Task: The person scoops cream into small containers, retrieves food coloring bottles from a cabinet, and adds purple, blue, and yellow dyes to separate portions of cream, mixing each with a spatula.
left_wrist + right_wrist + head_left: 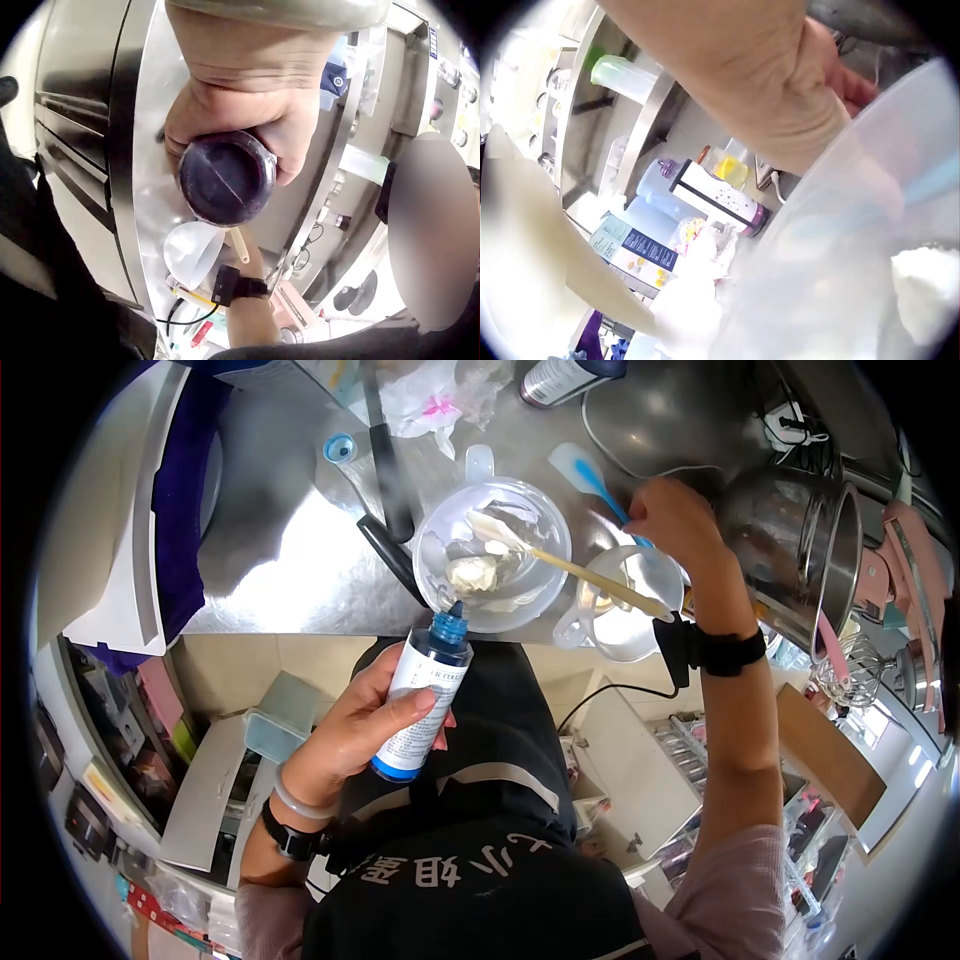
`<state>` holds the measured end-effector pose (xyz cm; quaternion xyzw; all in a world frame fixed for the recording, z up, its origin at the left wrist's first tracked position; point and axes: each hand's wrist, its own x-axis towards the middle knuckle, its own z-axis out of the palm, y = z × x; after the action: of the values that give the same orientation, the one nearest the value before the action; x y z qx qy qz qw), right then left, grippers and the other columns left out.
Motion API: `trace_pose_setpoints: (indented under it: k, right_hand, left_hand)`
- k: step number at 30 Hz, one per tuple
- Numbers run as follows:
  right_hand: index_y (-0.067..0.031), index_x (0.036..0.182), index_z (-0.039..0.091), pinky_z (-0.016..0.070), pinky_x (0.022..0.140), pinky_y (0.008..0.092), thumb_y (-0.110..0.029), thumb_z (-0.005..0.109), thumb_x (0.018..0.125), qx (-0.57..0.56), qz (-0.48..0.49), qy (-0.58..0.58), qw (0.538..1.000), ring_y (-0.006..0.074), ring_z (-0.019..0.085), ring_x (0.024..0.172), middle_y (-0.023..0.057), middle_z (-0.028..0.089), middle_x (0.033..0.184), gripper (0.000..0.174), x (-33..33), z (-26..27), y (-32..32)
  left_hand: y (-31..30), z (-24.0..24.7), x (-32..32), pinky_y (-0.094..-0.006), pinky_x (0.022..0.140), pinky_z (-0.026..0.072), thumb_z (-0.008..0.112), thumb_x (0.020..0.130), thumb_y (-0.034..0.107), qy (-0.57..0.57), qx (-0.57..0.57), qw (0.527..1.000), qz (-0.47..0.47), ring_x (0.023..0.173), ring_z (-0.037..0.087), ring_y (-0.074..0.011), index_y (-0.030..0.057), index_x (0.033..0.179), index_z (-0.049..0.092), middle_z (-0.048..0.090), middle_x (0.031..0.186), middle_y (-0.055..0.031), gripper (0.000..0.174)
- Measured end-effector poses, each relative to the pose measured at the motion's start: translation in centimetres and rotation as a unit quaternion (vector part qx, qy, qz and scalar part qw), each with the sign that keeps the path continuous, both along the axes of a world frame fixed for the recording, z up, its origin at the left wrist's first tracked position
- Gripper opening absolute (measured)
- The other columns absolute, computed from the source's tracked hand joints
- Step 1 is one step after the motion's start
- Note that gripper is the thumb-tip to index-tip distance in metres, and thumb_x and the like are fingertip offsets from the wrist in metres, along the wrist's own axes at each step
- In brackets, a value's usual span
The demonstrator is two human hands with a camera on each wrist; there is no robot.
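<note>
My left hand [375, 725] grips a blue-capped-end bottle of liquid colouring [425, 705] with a white label, its blue nozzle tilted up at the near rim of a translucent mixing jug [548, 595]. In the left wrist view the bottle's dark base [227, 180] faces the camera. White cream [472, 573] lies in the jug, and a spatula with a wooden handle [600, 582] leans out of it to the right. My right hand [675, 520] has its curled fingers round the handle of a blue spatula [600, 488], behind a second translucent jug [640, 625].
A steel mixer bowl [790, 530] tilts at the right beside a pink mixer [905, 560]. Another bottle [560, 378] stands at the back. A small blue cap [339, 449] and a black-handled tool [390, 480] lie left of the jug. Cables run behind the right hand.
</note>
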<state>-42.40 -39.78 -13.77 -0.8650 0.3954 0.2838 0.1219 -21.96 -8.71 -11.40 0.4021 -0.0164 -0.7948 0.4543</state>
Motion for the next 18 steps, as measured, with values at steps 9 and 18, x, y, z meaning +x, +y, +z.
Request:
trace_pose_setpoints:
  k: [9, 18]
  right_hand:
    - [-0.0041, 0.083, 0.067, 0.0487, 0.070, 0.0397, -0.021, 0.070, 0.069, -0.022, 0.008, 0.023, 0.999, 0.0298, 0.063, 0.075, 0.0138, 0.066, 0.079, 0.022, 0.4, 0.8, -0.4]
    - [-0.0065, 0.093, 0.063, 0.0485, 0.057, 0.0344, -0.010, 0.059, 0.083, -0.208, 0.060, -0.233, 0.948, 0.0278, 0.062, 0.068, 0.0121, 0.064, 0.082, 0.011, -0.8, 7.4, 4.9]
  left_hand:
    - [0.1, 0.1, 0.0, -0.0275, 0.066, 0.0510, 0.057, 0.090, 0.020, 0.008, 0.023, 1.000, -0.009, 0.072, 0.062, -0.0168, 0.0034, 0.125, 0.041, 0.061, 0.088, -0.0108, 0.042]
    - [-0.6, 2.4, 0.4, -0.0310, 0.066, 0.0529, 0.060, 0.089, 0.024, 0.041, 0.059, 0.997, -0.034, 0.072, 0.063, -0.0190, 0.0013, 0.126, 0.039, 0.061, 0.089, -0.0124, 0.048]
